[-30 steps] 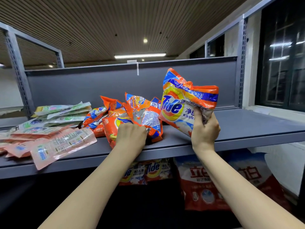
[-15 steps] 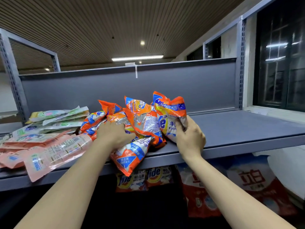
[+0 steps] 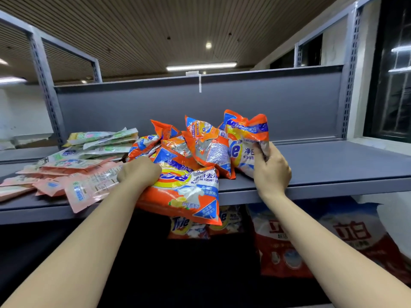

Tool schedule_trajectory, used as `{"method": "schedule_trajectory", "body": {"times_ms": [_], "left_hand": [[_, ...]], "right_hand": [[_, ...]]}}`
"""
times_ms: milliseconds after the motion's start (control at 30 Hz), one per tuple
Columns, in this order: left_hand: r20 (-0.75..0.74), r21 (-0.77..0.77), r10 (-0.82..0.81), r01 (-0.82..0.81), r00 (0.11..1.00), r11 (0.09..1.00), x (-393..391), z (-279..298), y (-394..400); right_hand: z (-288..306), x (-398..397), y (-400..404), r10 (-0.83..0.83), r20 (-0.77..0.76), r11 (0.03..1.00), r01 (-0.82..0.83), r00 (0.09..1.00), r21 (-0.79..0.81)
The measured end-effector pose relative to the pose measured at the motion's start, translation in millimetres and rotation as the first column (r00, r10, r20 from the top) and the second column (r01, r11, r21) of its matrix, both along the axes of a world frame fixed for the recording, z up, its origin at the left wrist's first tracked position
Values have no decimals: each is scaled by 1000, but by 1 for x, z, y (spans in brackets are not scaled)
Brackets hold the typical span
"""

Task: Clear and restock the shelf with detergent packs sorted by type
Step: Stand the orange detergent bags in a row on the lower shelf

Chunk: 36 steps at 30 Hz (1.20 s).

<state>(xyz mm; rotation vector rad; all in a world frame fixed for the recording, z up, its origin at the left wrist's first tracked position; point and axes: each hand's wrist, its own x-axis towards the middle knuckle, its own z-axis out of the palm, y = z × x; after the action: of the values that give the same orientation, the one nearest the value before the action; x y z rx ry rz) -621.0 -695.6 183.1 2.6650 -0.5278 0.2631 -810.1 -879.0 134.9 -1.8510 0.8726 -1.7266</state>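
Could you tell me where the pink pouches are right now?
The pink pouches lie flat at the shelf's left end, below the green pouches.

Glossy, crinkled plastic bag [image 3: 184,192] under the left hand [image 3: 139,172]; beneath both hands, the shelf [image 3: 333,165] looks like smooth matt grey-painted metal.

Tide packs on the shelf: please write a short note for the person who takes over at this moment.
Left hand grips a Tide pack that hangs over the shelf front edge.
Right hand grips an upright Tide pack at the right end of the orange pile.
Done: pink packs and green packs lie in their own groups on the left.
Left: straighten the orange pile. The right half of the shelf is bare.
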Motion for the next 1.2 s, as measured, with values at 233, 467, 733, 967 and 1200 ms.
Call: {"method": "schedule_trajectory", "body": {"times_ms": [233,467,733,967,1200], "left_hand": [[204,-483,58,49,977,874,-40,-31,14],[231,-791,227,46,946,611,-86,-78,30],[157,-825,198,18,968,565,-104,-166,28],[-109,-791,180,-195,978,580,-98,-226,11],[-362,-804,184,-406,914,435,-49,-271,2]], "right_hand": [[1,-37,20,-59,132,997,51,990,66],[-17,-78,35,6,326,1000,-1,945,-17],[-39,-119,25,189,533,978,-209,825,-23],[-82,-125,10,325,234,938,-343,917,42],[-164,-78,7,322,-518,942,-216,792,256]]}}
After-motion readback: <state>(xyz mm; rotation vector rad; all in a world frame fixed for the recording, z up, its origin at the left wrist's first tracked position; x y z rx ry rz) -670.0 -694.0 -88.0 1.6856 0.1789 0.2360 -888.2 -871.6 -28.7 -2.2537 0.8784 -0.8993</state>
